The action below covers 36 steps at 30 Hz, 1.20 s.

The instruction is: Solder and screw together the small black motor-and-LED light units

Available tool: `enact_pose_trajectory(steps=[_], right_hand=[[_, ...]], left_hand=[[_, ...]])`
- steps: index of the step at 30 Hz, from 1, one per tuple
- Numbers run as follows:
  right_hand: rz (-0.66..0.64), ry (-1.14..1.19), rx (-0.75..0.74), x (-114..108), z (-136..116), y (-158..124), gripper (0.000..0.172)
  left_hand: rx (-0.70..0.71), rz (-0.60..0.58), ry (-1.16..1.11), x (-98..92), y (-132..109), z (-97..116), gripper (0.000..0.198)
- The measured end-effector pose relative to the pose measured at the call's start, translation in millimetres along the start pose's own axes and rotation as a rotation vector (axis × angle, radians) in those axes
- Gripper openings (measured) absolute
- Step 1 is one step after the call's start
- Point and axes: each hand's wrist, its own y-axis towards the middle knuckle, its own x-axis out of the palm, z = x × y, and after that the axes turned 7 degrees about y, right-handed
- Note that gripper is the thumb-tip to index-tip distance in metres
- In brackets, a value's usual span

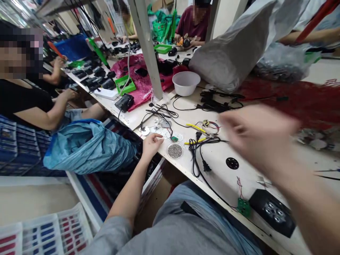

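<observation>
Long white workbench (pixel 220 166) runs through a crowded electronics workshop, with seated co-workers working along it among rows of black parts. At its near edge, the person's left hand (pixel 151 147) rests half open with fingers loosely curled, apparently gripping nothing, against a white perforated disc (pixel 166 134). Just beside it lie a small green circuit board (pixel 174 138) and a round dish of steel balls (pixel 175 150). The right hand (pixel 259 136), blurred, is raised over the bench and seems partly open, though whether it holds anything cannot be told. Beneath it sit yellow-handled pliers (pixel 196 128) and a coiled black power cord (pixel 195 152) with its plug. Farther along the edge, a wired green board (pixel 243 207) sits by a black panel (pixel 272 212). A white plastic bowl (pixel 186 83) stands beyond, near a bulging grey sack (pixel 233 46), while a blue bag (pixel 87 148) hangs off the bench's left side.
</observation>
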Motion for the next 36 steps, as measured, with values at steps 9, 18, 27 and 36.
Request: enact_pose_trajectory(steps=[9,18,27,36], right_hand=[[-0.528,-0.220,0.192,104,-13,59,0.029],[-0.678,-0.240,0.350,115,-15,73,0.039],[-0.833,-0.199,0.468,120,-18,87,0.034],[-0.818,-0.194,0.484,123,-22,96,0.036]], left_hand=[[0.122,-0.147,0.292,15.6,21,8,0.033],[0.215,-0.221,0.621,17.3,10,7,0.037],[0.251,-0.248,0.779,16.7,7,12,0.035],[0.283,-0.264,0.806,16.2,11,10,0.039]])
